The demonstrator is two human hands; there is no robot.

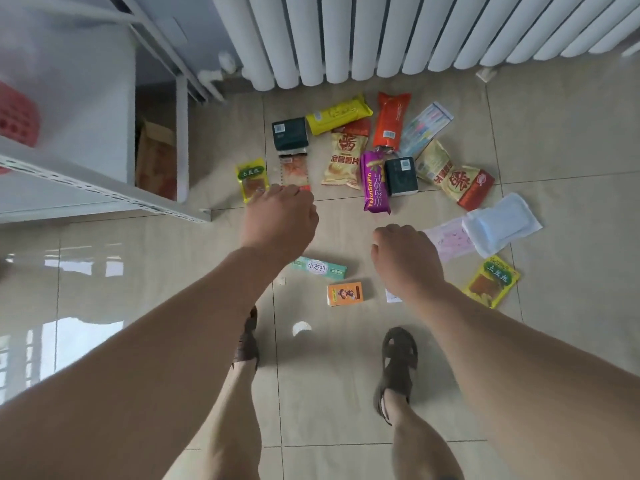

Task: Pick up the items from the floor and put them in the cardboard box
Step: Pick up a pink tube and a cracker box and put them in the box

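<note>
Both hands empty, fingers curled under: left hand (280, 216), right hand (405, 258), above floor (554, 133). Near: orange box (345, 294), mint carton (318, 267). Far: chip bags, purple packet (374, 183) by radiator (381, 36). Cardboard box (156, 161) far left under shelf. Seemingly nothing packed yet; everything left.
</note>
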